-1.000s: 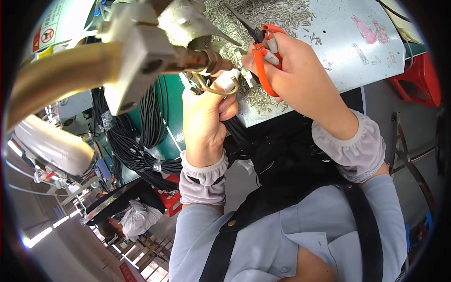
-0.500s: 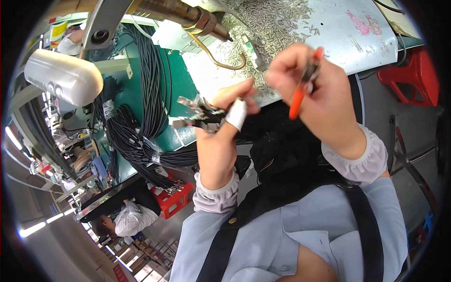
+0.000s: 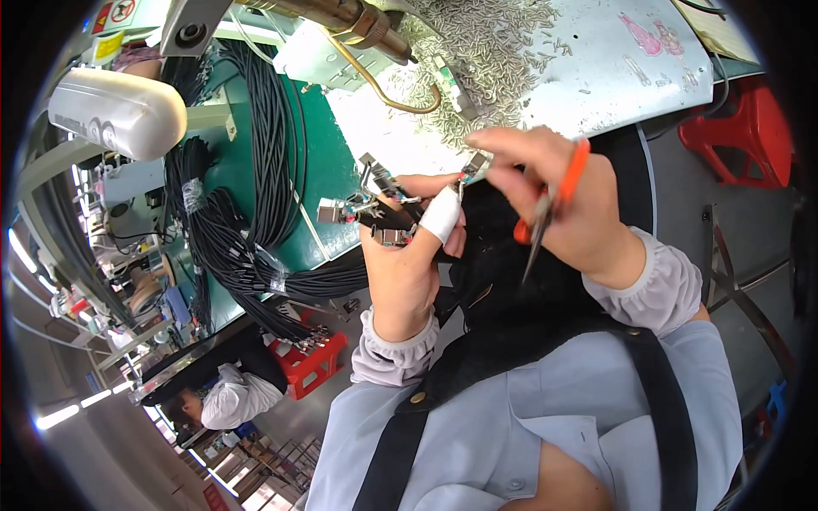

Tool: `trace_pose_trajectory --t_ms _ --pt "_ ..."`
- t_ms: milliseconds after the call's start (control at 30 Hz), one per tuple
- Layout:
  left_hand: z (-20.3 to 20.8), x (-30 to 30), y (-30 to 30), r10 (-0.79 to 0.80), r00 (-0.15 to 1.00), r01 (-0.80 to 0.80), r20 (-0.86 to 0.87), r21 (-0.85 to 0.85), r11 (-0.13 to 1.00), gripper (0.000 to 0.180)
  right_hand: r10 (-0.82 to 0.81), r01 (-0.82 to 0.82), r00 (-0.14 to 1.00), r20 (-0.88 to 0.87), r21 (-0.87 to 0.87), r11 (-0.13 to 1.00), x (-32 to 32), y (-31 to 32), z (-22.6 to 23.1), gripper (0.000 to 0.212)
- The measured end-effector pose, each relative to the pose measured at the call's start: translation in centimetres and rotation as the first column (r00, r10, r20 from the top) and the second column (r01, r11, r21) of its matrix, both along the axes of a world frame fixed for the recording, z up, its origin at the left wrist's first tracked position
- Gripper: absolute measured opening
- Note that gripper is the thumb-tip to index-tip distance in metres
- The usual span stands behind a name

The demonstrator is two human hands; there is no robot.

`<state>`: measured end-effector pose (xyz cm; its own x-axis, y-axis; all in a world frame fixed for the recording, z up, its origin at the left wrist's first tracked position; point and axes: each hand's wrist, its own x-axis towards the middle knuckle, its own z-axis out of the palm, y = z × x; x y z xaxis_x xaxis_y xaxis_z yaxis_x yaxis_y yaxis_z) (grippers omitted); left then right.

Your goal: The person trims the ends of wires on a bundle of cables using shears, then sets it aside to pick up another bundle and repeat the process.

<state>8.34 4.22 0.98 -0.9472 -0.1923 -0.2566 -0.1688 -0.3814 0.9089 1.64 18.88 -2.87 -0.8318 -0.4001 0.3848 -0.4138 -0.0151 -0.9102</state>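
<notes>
My left hand (image 3: 405, 272) is closed around several black cable ends with metal connectors (image 3: 331, 211) and short coloured wires fanning out past the fingers. White wrapping covers its thumb (image 3: 441, 213). At that thumb's tip, one metal connector (image 3: 477, 163) with bits of red and blue wire sticks out toward my right hand (image 3: 562, 196). The right thumb and forefinger are spread close by this connector; whether they touch it I cannot tell. Tucked in the right palm is an orange-handled hand tool (image 3: 573, 175), like snips or pliers, its pointed metal end aimed downward.
Many small metal pieces (image 3: 503, 72) lie heaped on a pale work plate (image 3: 613, 94) below a machine head (image 3: 366, 32) with a bent brass tube (image 3: 383, 98). Bundled black cables (image 3: 264, 153) rest on the green bench at left. Red stools (image 3: 745, 136) stand nearby; another person (image 3: 243, 396) sits farther off.
My left thumb now has a connector at its tip. My right hand has lowered slightly, and the tool in it has turned, its pointed end now downward.
</notes>
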Motion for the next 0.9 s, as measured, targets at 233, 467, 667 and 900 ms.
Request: trace_pose_trajectory --t_ms 233,467,667,900 --pt "-0.3 -0.2 1.1 0.107 0.993 -0.118 -0.049 -0.383 0.916 0.018 -0.089 0.122 0.890 -0.448 0.046 0.991 0.4 -0.1 -0.4 0.018" --pt "-1.1 -0.2 1.4 0.091 0.979 -0.180 -0.181 -0.574 0.799 0.019 0.054 -0.013 0.950 0.309 -0.131 0.991 1.0 -0.4 -0.1 0.012" --pt "-2.0 -0.2 1.8 -0.060 0.892 -0.355 -0.449 -0.776 0.521 0.018 -0.077 0.080 0.996 -0.055 0.056 0.995 1.3 -0.7 0.0 0.006" --pt "-0.2 -0.4 0.9 0.133 0.990 -0.120 0.045 -0.227 0.966 0.018 0.269 -0.020 0.742 0.615 -0.380 0.925 0.6 -0.5 1.0 0.012"
